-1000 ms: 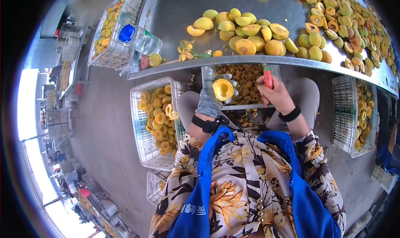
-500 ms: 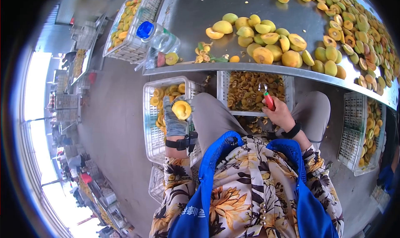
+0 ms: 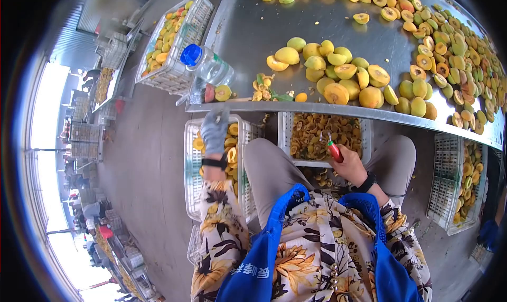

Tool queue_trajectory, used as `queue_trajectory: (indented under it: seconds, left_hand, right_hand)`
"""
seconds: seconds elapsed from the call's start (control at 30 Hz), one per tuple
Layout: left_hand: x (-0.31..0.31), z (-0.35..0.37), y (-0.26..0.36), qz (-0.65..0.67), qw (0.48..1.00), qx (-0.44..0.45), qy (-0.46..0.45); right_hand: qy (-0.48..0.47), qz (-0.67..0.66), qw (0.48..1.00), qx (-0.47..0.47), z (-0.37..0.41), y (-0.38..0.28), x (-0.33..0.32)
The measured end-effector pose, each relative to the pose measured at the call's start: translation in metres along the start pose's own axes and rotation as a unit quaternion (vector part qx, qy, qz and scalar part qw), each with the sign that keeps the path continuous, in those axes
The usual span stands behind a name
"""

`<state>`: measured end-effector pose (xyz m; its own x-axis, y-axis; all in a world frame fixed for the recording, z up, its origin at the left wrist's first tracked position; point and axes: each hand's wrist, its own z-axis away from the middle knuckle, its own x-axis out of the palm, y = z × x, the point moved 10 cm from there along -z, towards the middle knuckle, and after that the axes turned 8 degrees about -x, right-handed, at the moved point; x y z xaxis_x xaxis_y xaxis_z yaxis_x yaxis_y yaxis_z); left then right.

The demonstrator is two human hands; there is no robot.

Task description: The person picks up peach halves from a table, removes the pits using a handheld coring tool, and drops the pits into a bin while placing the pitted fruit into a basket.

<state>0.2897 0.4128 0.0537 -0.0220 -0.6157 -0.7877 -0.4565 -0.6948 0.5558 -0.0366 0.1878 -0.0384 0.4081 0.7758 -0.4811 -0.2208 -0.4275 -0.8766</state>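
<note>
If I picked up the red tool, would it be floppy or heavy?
The red tool seems stiff, with a metal-looking tip. It's probably light, because it's small beside the right hand. Its smooth-looking handle might feel slippery.

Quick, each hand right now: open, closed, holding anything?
Left hand: blurred over the white crate; nothing visible in it, open or closed can't be told.
Right hand: closed on the red-handled tool.

The gloved left hand, which had held a pitted fruit half, was shifted to the far edge of the left crate, near the front left corner of the table, the half no longer visible, while the red-handled tool in the right hand was lowered from the table's front edge.
</note>
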Motion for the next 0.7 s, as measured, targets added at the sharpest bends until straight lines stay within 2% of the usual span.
queue_trajectory:
  seconds: [0.03, 0.07, 0.13, 0.17, 0.23, 0.3, 0.33, 0.4, 0.43, 0.5, 0.57, 0.6, 0.63, 0.67, 0.7]
  left_hand:
    - [0.01, -0.015, 0.058, 0.037, 0.988, 0.149, 0.025]
    - [0.04, -0.043, 0.073, 0.045, 0.995, 0.086, -0.033]
    - [0.089, -0.077, 0.126, -0.09, 0.989, 0.104, -0.055]
    - [0.12, -0.09, 0.136, -0.074, 0.986, 0.115, -0.096]
    - [0.177, -0.099, 0.146, -0.174, 0.963, 0.052, -0.2]
    - [0.204, -0.106, 0.139, -0.195, 0.958, 0.034, -0.208]
    - [0.207, -0.112, 0.141, -0.192, 0.958, 0.039, -0.208]
    - [0.205, -0.1, 0.134, -0.12, 0.938, -0.037, -0.325]
    - [0.203, -0.094, 0.128, -0.12, 0.937, -0.037, -0.326]
    - [0.18, -0.069, 0.149, 0.113, 0.945, 0.065, -0.301]
    - [0.15, -0.018, 0.171, 0.293, 0.881, 0.076, -0.364]
    - [0.132, 0.005, 0.181, 0.294, 0.878, 0.07, -0.371]
    - [0.111, 0.029, 0.199, 0.278, 0.874, 0.117, -0.381]
    - [0.098, 0.051, 0.21, 0.262, 0.868, 0.164, -0.389]
    - [0.098, 0.068, 0.211, 0.244, 0.861, 0.167, -0.414]
  right_hand:
    - [0.009, 0.002, 1.0, 0.0, 0.0, -0.002, -0.004]
    - [0.01, -0.005, 1.0, 0.004, 0.001, -0.003, -0.006]
    - [0.013, -0.017, 1.0, 0.011, 0.006, -0.002, -0.01]
    - [0.023, -0.014, 1.0, 0.01, 0.009, -0.003, -0.014]
    - [0.038, -0.015, 0.999, -0.012, 0.017, -0.008, -0.021]
    - [0.036, -0.01, 0.999, 0.004, 0.024, -0.006, -0.027]
    - [0.045, -0.021, 0.999, 0.014, 0.027, -0.009, -0.032]
    - [0.039, -0.084, 0.994, 0.052, 0.032, 0.0, -0.031]
    - [0.039, -0.085, 0.994, 0.054, 0.031, 0.001, -0.032]
    - [0.05, -0.139, 0.987, 0.058, 0.016, -0.01, -0.04]
    - [0.089, -0.094, 0.992, -0.007, -0.006, -0.029, -0.052]
    - [0.107, -0.116, 0.987, -0.007, -0.016, -0.038, -0.056]
    - [0.11, -0.132, 0.985, -0.03, -0.028, -0.046, -0.057]
    - [0.097, -0.187, 0.977, -0.012, -0.037, -0.049, -0.053]
    - [0.086, -0.247, 0.965, -0.016, -0.044, -0.05, -0.045]
